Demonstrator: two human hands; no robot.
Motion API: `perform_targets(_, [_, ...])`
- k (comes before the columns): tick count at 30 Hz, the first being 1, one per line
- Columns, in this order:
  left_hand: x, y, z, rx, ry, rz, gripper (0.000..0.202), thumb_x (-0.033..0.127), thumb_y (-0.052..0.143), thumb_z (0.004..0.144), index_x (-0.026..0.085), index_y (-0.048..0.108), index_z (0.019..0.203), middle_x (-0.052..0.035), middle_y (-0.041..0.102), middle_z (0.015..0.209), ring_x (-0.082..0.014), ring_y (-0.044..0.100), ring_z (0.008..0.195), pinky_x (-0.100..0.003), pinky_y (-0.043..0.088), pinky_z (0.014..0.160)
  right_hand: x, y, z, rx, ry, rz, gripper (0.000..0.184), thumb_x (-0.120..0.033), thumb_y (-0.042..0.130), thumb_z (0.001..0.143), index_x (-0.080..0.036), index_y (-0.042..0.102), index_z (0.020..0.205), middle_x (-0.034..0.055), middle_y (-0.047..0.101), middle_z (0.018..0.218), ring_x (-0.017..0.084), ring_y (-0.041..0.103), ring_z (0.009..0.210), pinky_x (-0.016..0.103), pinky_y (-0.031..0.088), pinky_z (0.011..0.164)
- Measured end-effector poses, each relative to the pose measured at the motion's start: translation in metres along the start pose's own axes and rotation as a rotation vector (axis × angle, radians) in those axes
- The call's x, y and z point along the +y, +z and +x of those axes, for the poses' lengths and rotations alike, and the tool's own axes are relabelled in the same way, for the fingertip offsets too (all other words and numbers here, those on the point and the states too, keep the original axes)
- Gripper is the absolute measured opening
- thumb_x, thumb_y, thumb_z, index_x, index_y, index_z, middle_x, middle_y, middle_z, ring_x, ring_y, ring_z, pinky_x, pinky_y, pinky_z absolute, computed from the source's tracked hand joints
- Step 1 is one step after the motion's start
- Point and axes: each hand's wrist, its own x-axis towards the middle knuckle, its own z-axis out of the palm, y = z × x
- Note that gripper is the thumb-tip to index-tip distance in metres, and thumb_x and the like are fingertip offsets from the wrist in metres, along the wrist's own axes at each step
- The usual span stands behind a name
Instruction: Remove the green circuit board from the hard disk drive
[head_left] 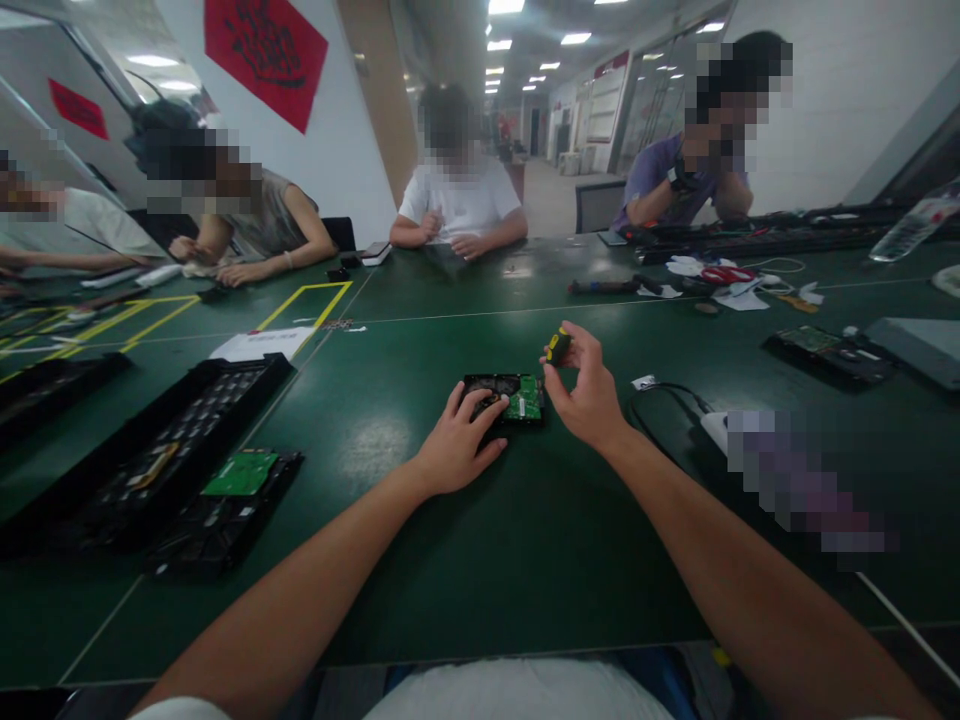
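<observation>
A black hard drive (pixel 504 397) with a green circuit board (pixel 525 398) facing up lies on the green table (pixel 420 570) in front of me. My left hand (pixel 459 440) rests on the drive's left end, fingers curled over its edge. My right hand (pixel 589 392) hovers just right of the drive, fingers closed round a small tool with a yellow-and-black handle (pixel 557 345) that points down toward the board.
Black trays (pixel 142 450) lie at my left, one carrying a green board (pixel 240 472). A black cable (pixel 667 395) and a white block sit to my right. Several people sit along the far edge. More tools and scraps (pixel 720 275) lie at the back right.
</observation>
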Motion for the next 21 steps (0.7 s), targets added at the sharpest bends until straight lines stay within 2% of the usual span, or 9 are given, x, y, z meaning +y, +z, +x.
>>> perform_targets(7, [0.0024, -0.0029, 0.0000, -0.007, -0.015, -0.030, 0.063, 0.046, 0.055, 0.103, 0.028, 0.039, 0.162, -0.0133, 0.044, 0.156, -0.0390, 0.031, 0.156, -0.067, 0.017, 0.132, -0.0020, -0.0029, 0.0003, -0.024, -0.019, -0.105, 0.069, -0.037, 0.066, 0.098, -0.035, 0.036, 0.160, 0.0111, 0.062, 0.143, 0.030, 0.072, 0.105, 0.056, 0.065, 0.093])
perform_targets(14, [0.0011, -0.0011, -0.0007, -0.011, -0.025, -0.046, 0.064, 0.046, 0.056, 0.103, 0.027, 0.039, 0.162, -0.0135, 0.043, 0.158, -0.0404, 0.028, 0.157, -0.067, 0.019, 0.131, -0.0021, -0.0021, -0.0009, -0.056, 0.020, -0.008, 0.069, -0.032, 0.057, 0.103, -0.034, 0.027, 0.164, 0.0112, 0.058, 0.153, 0.028, 0.073, 0.118, 0.052, 0.063, 0.102])
perform_targets(21, [-0.0003, 0.0007, 0.0002, -0.004, -0.004, -0.015, 0.065, 0.046, 0.055, 0.103, 0.026, 0.038, 0.162, -0.0141, 0.044, 0.156, -0.0377, 0.032, 0.156, -0.066, 0.015, 0.132, -0.0010, -0.0017, -0.0015, -0.070, 0.064, 0.009, 0.069, -0.035, 0.063, 0.100, -0.032, 0.031, 0.162, 0.0105, 0.071, 0.131, 0.025, 0.077, 0.096, 0.050, 0.066, 0.092])
